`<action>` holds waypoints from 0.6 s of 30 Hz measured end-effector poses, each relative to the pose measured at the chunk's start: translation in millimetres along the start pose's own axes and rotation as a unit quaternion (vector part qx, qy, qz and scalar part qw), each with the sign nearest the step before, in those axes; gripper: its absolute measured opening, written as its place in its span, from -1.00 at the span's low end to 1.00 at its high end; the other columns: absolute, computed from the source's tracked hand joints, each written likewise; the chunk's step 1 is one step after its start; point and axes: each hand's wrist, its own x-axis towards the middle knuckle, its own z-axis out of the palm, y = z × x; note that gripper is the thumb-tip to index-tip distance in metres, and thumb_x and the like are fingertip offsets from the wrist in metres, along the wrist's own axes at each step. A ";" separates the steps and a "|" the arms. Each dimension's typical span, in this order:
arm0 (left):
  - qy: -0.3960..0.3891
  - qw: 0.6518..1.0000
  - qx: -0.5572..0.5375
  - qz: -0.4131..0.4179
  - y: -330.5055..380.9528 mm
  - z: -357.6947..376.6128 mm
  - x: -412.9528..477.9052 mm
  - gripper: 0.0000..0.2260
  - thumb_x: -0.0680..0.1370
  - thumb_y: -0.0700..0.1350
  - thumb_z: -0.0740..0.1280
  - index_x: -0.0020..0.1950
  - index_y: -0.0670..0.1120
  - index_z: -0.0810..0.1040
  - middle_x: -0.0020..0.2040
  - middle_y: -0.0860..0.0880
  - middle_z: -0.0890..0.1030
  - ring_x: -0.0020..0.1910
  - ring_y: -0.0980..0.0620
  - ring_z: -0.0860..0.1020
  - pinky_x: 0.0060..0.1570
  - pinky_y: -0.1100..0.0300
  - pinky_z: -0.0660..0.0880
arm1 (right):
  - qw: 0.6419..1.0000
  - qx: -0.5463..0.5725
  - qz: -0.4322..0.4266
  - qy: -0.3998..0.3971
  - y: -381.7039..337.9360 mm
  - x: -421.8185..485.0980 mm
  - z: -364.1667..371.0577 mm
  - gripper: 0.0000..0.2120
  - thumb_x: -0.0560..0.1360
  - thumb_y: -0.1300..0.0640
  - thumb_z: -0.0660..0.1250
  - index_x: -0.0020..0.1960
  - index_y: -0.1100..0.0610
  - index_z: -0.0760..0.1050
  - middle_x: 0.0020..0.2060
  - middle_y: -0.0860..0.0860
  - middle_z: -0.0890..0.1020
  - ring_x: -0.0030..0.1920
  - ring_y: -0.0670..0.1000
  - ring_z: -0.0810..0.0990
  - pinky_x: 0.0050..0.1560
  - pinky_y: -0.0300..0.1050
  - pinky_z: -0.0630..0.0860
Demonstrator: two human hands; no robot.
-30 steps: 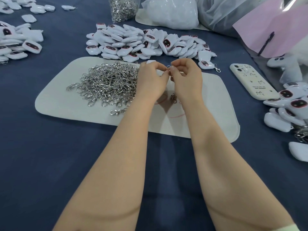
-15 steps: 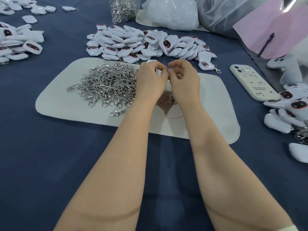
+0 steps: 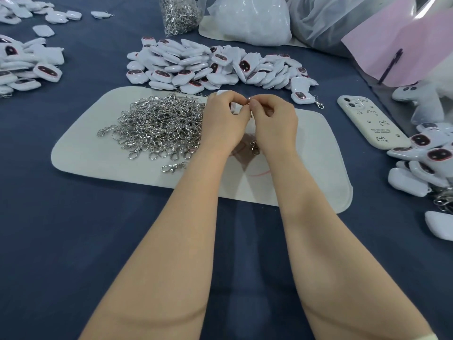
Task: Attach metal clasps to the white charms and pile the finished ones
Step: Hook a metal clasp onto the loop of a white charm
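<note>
1. The left hand (image 3: 225, 119) is curled, with its fingertips pinched on a white charm (image 3: 234, 107). Only a sliver of the charm shows between the fingers, and it is held above the far edge of the pale mat (image 3: 306, 173).
2. The right hand (image 3: 274, 119) is curled too, with thumb and forefinger pinched on the ring end of a metal clasp (image 3: 254, 147) whose hook dangles below the wrist.
3. The fingertips of both hands meet. Whether the ring has already been passed through the charm's loop cannot be told.
4. The step in hand is judged to be the joining of ring to charm, so a finished piece is close but not yet certain.
5. The ring could be lost from so small a pinch. The clasp would then drop beside the heap of clasps (image 3: 159, 126), just left of the hands, and could become tangled there.
6. If the ring is released before it is fully seated, the charm could work loose once it is put on the finished pile (image 3: 424, 153) at the right.
7. A sorting slip is possible as well. The pile of unclasped charms (image 3: 208, 67) lies just beyond the mat, and a clasped charm (image 3: 302, 96) already rests at its right edge.
</note>
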 end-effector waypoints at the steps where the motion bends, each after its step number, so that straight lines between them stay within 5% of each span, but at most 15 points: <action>1: 0.005 1.000 0.003 0.002 -0.4 -0.2 0.1 -0.92 0.50 -0.12 0.34 -0.03 -0.05 0.59 -0.03 -0.04 0.47 -0.17 0.11 0.37 -0.18 0.33 0.25 | 1.000 -0.016 -0.009 -0.003 -0.2 -0.8 0.5 -0.85 0.54 0.21 0.26 0.01 0.12 0.60 -0.10 -0.05 0.64 -0.04 -0.09 0.57 -0.02 -0.34 0.42; 8: 0.029 0.998 0.051 0.027 0.1 -0.7 -1.9 -0.92 0.53 -0.13 0.31 -0.04 -0.10 0.57 -0.02 -0.01 0.36 -0.09 0.06 0.38 -0.13 0.28 0.28 | 0.994 -0.086 -0.060 -0.009 -1.9 -3.8 3.7 -0.81 0.56 0.25 0.18 0.04 0.14 0.56 0.00 0.05 0.61 0.01 0.01 0.53 0.05 -0.12 0.42; 11: 0.034 0.998 0.041 0.020 1.4 -0.1 -2.5 -0.93 0.53 -0.14 0.30 -0.05 -0.09 0.57 0.00 -0.04 0.44 -0.10 0.06 0.38 -0.19 0.31 0.23 | 0.999 -0.022 -0.038 0.006 -4.7 -4.4 4.1 -0.82 0.55 0.26 0.22 0.08 0.17 0.54 0.00 0.03 0.61 -0.01 -0.06 0.54 0.08 -0.22 0.44; 18: 0.063 0.998 -0.023 -0.012 4.3 -3.8 -1.3 -0.93 0.52 -0.18 0.31 -0.10 -0.12 0.59 -0.05 -0.13 0.59 0.02 -0.05 0.49 0.05 0.17 0.39 | 1.000 0.008 -0.012 -0.025 -2.4 -4.7 7.0 -0.93 0.52 0.25 0.27 -0.03 0.13 0.50 -0.23 -0.19 0.51 -0.21 -0.24 0.47 -0.14 -0.51 0.37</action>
